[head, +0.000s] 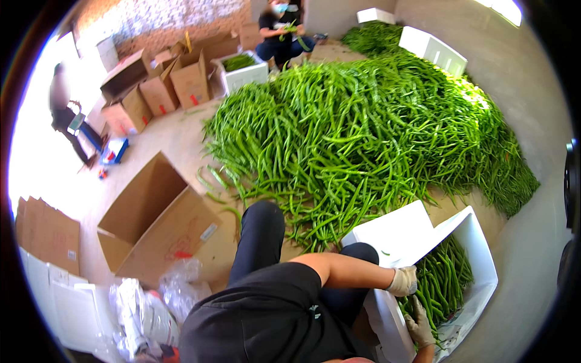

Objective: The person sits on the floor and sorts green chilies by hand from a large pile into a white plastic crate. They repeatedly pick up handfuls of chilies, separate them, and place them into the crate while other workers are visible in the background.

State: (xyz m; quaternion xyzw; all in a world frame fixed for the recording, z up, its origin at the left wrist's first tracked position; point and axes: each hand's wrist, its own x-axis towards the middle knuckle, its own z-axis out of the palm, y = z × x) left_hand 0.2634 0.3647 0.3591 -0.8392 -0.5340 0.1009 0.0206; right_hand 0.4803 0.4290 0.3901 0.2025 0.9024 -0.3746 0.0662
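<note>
Both my hands wear pale work gloves and are at a white foam box (484, 267) at the lower right, which holds long green chili peppers (442, 277) lying side by side. My left hand (403, 281) rests at the box's near left corner, beside the peppers, its fingers partly hidden. Lower down, my right hand (420, 323) reaches into the box with fingers extended against the peppers' edge. Printed paper seems to line the box. A white foam lid (392, 231) leans by my knee, with a small green piece on it.
A large heap of green peppers (345, 127) spreads ahead. An open cardboard carton (168, 231) and plastic bags (140, 313) lie left. Farther off are more cartons (190, 79), a filled foam box (247, 77), a crouching person (281, 38), and a standing person (68, 118) near a blue scale (115, 149).
</note>
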